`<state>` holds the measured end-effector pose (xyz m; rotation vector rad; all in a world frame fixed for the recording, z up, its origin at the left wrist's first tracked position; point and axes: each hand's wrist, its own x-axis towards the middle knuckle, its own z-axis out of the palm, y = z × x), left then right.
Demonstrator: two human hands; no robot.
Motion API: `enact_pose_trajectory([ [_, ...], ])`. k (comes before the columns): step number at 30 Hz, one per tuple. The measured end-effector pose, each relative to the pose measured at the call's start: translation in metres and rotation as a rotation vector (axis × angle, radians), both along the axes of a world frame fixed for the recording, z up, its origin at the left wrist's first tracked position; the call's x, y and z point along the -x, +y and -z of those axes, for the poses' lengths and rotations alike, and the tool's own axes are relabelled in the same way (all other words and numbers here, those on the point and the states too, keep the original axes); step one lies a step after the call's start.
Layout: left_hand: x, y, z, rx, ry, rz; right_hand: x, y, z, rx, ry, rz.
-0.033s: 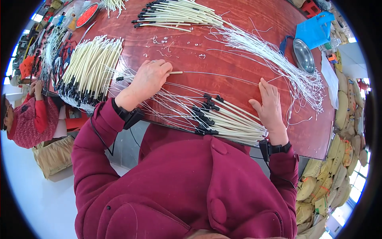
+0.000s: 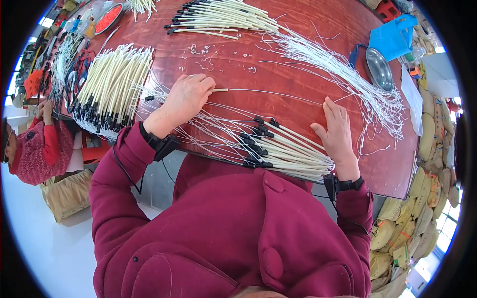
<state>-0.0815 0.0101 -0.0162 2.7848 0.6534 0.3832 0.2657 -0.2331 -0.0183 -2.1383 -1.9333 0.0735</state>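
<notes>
My left hand (image 2: 186, 98) is closed round a thin cream-coloured tube (image 2: 220, 90), whose tip sticks out past the fingers. A white cord (image 2: 273, 93) runs from near that tip across to my right hand (image 2: 338, 129). The right hand lies with its fingers stretched out on the table, fingertips at the cord's far end. Between my forearms, along the near edge, lies a bundle of cream tubes (image 2: 293, 156) with black end fittings (image 2: 253, 146). White cords (image 2: 211, 131) trail from those fittings leftward under my left wrist.
On the red tabletop (image 2: 293, 111), a heap of white cords (image 2: 343, 74) lies at the right, beside a metal bowl (image 2: 379, 69) and a blue container (image 2: 392, 38). More tube bundles lie at the far side (image 2: 223, 19) and left (image 2: 117, 82). A co-worker (image 2: 42, 144) sits at left.
</notes>
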Motion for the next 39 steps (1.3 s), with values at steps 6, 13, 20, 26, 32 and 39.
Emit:
enact_pose_trajectory([
  [6,-0.003,0.001,0.0,0.014,-0.005,0.003,0.001,0.0,0.0,0.021,-0.016,0.016],
  [13,-0.008,-0.001,-0.003,0.047,0.037,-0.02,0.001,0.0,-0.001,0.033,-0.041,0.019],
  [20,-0.047,-0.005,0.01,-0.048,0.008,0.046,0.005,0.003,-0.009,0.102,-0.055,0.009],
  [26,-0.168,-0.041,0.003,-0.098,0.187,0.307,0.021,0.011,-0.006,0.118,-0.057,-0.058],
  [32,-0.156,-0.058,-0.007,-0.21,0.136,0.371,0.007,0.009,0.005,-0.011,0.092,-0.042],
  [39,-0.068,-0.007,-0.005,-0.051,-0.019,-0.186,0.001,0.03,-0.005,-0.073,0.095,-0.074],
])
